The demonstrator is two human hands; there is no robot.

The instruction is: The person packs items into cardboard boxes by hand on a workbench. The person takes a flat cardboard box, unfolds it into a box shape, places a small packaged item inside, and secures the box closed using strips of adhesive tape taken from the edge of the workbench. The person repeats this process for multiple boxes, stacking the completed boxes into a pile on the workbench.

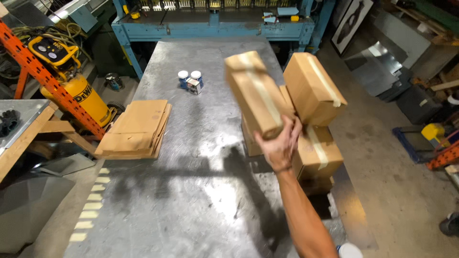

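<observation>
My right hand (pixel 281 145) is up over the metal table (pixel 191 157), with my fingers wrapped around the near end of a long cardboard box (pixel 253 93). I hold it from below, my thumb and fingers closed on its lower corner. The box is off the table, in the air. Its long axis runs from my hand up and away to the left, so the far end points toward the back of the table and sits higher than the end I grip. It is tilted, not level. A strip of pale tape (pixel 262 91) runs along its length on the face turned toward me.

My left hand is out of sight, so I cannot say what its fingers are doing.

Just beside my box, on the right, stands a stack of boxes (pixel 315 124) of the same kind near the table's right edge: one on top, turned at an angle, and others under it, each taped. My box seems to overlap the stack, but I cannot tell whether they touch.

Toward the far end of the table stand small cans (pixel 191 81) with white lids, close together. At the left edge lies a pile of flat cardboard (pixel 136 129), partly hanging over the side. Beyond that, on the floor, is a yellow air compressor (pixel 71 81).
</observation>
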